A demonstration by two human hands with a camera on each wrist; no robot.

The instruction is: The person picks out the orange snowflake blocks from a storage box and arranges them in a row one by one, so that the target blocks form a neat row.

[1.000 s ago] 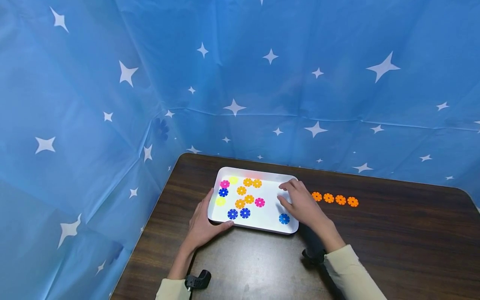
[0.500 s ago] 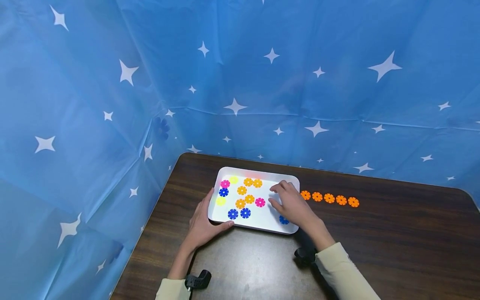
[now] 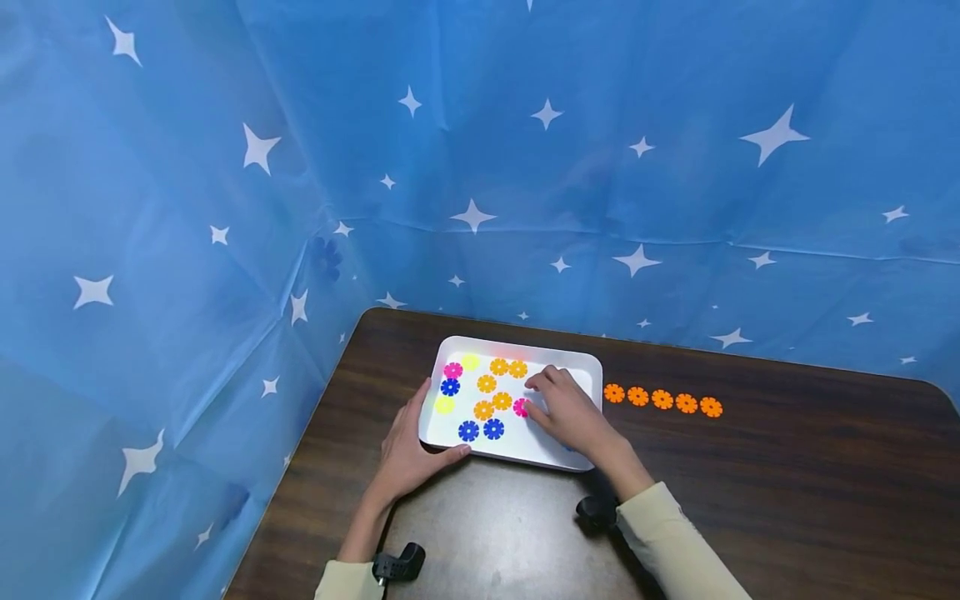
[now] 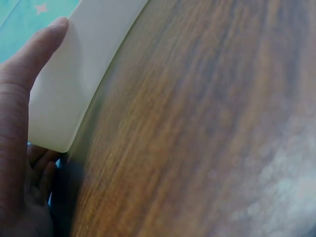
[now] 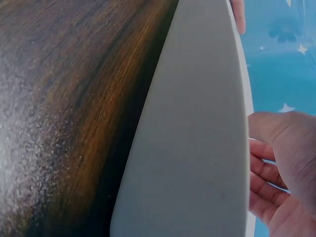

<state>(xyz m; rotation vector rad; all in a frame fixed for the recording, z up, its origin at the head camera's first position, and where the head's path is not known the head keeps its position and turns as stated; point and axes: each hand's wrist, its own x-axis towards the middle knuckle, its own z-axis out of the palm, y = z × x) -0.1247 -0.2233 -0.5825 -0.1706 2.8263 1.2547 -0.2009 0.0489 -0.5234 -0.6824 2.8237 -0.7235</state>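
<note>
In the head view my left hand [image 3: 408, 454] holds the white tray [image 3: 517, 443] at its near left corner, thumb along the front wall. The left wrist view shows that thumb and hand [image 4: 17, 123] against the tray's wall [image 4: 64, 94]. My right hand [image 3: 570, 421] is over the tray's right part, fingers bent and apart, thumb at a pink flower-shaped disc [image 3: 520, 407]; no held piece shows. In the right wrist view this hand [image 5: 291, 168] is partly behind the tray wall [image 5: 192, 123]. Orange [image 3: 486, 383], blue [image 3: 468, 431] and yellow [image 3: 445, 405] discs lie in the tray.
Several bright orange discs [image 3: 662, 399] lie in a row on the dark wooden table [image 3: 787, 467], right of the tray. A blue curtain with white stars [image 3: 480, 150] stands behind and left of the table. Each wrist wears a black device.
My right hand has moved left across the tray to the pink disc, uncovering another orange disc at the row's left end. My left hand keeps its hold on the tray.
</note>
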